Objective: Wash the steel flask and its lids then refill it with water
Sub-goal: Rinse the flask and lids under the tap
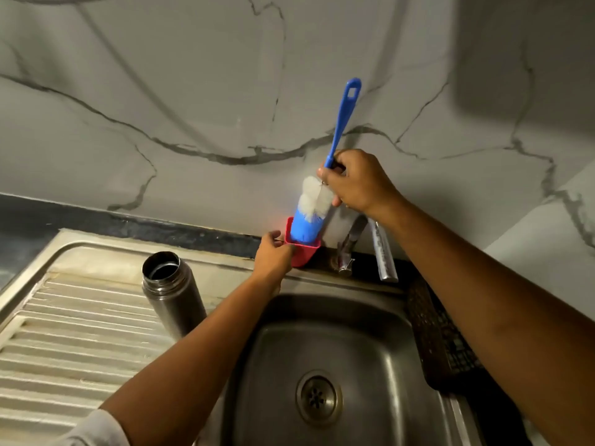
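Right hand [357,181] grips a blue bottle brush [325,175] — bristles below it dip into a red holder [304,251] the left hand [273,255] grasps; open steel flask [172,292] stands leftward.

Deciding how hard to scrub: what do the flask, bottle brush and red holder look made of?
The flask looks like brushed stainless steel: dull grey metallic sheen. The bottle brush has a glossy blue plastic handle and fluffy white and blue bristles, likely nylon. The red holder seems moulded plastic: smooth, uniformly coloured.
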The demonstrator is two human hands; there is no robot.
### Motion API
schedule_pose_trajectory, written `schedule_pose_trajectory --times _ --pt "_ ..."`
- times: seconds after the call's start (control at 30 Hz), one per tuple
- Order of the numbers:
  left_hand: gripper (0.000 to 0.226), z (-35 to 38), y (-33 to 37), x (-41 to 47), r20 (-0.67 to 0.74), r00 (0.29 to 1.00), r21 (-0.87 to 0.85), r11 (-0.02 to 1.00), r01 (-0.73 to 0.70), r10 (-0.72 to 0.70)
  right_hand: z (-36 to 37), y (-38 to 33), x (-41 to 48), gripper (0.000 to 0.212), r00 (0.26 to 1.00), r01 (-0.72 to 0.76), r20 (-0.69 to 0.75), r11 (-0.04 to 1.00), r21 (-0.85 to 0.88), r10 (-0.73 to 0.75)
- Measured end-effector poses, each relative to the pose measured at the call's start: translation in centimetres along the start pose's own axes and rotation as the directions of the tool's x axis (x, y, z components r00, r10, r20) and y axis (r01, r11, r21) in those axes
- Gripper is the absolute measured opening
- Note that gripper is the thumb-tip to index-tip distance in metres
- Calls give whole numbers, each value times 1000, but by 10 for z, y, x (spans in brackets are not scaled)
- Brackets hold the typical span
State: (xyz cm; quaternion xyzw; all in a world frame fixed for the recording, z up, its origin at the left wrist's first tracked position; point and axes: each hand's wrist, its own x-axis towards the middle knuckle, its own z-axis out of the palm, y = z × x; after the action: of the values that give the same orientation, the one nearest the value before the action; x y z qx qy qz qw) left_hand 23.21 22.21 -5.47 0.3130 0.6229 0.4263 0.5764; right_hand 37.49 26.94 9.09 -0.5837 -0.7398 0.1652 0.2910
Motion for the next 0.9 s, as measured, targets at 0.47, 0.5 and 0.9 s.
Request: schedule_pose_trajectory --times 0.47,0.5,0.9 --pt "67 -2 2 -8 27 1000 -82 997 -8 10 1 9 9 22 904 -407 174 910 76 389" --pt "67 -3 5 -11 32 999 -74 997 -6 8 -6 5 6 23 906 -412 154 906 103 394" --pt "54 -24 19 -67 88 994 -35 998 -55 58 -43 -42 -70 35 885 -465 146 824 324 442"
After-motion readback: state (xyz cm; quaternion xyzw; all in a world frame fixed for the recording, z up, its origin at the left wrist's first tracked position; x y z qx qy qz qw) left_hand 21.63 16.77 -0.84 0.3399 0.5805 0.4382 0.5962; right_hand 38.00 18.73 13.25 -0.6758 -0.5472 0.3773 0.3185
